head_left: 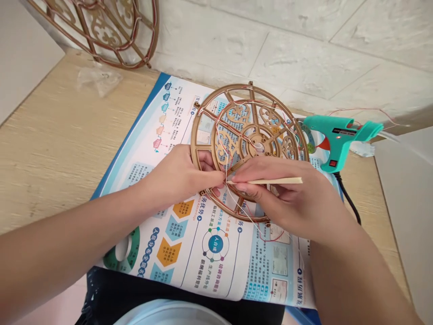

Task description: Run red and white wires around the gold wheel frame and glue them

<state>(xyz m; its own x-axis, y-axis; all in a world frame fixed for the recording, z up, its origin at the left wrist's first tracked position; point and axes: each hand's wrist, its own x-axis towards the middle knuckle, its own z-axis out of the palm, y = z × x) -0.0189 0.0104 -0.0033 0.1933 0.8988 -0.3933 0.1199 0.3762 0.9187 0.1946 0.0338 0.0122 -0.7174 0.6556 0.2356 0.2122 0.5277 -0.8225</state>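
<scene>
A round bronze-coloured openwork frame [250, 88] is held tilted over a printed poster. My left hand [184, 176] grips its left rim, thumb on top and fingers behind the bars. My right hand [287, 194] pinches a thin pale wooden stick [277, 181], its tip touching the frame's inner ring near my left thumb. A white wire [227, 158] passes by that tip, running along the ring and hanging down below the rim. A thin red wire [270, 239] loops beneath the frame's lower edge. Part of the frame is hidden behind my right hand.
A teal glue gun [341, 135] with a black cord lies at the right, its nozzle towards the frame. Another bronze frame [101, 27] leans against the wall at back left, beside a clear plastic bag [99, 80]. The poster [135, 153] covers part of the wooden table [40, 135].
</scene>
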